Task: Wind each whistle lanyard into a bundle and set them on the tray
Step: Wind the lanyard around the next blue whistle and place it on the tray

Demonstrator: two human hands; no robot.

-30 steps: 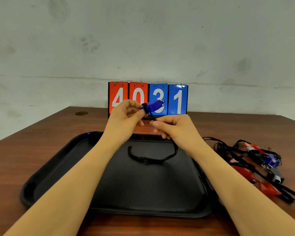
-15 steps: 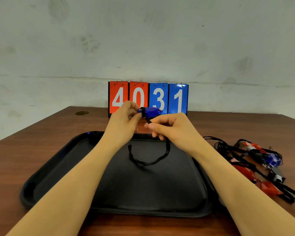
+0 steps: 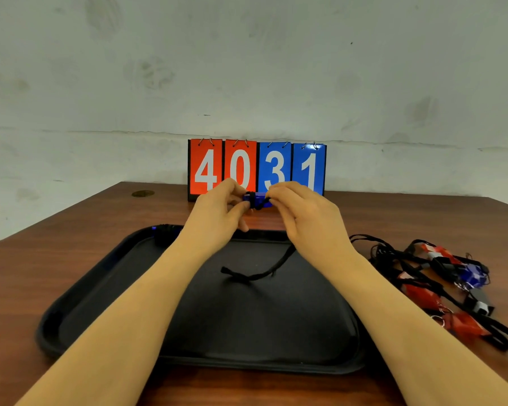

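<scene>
Sitting between both grips: blue whistle (image 3: 257, 199)

Single head-worn cam, wide-angle, looking forward and slightly down across the table (image 3: 71, 273) toward the far wall (image 3: 247, 68) (no second view, so no overlap). Close range: forearms fill the near edge.

Most of the blue whistle (image 3: 257, 199) hidden between both grips, lanyard (image 3: 264, 271) partly behind right wrist.
</scene>
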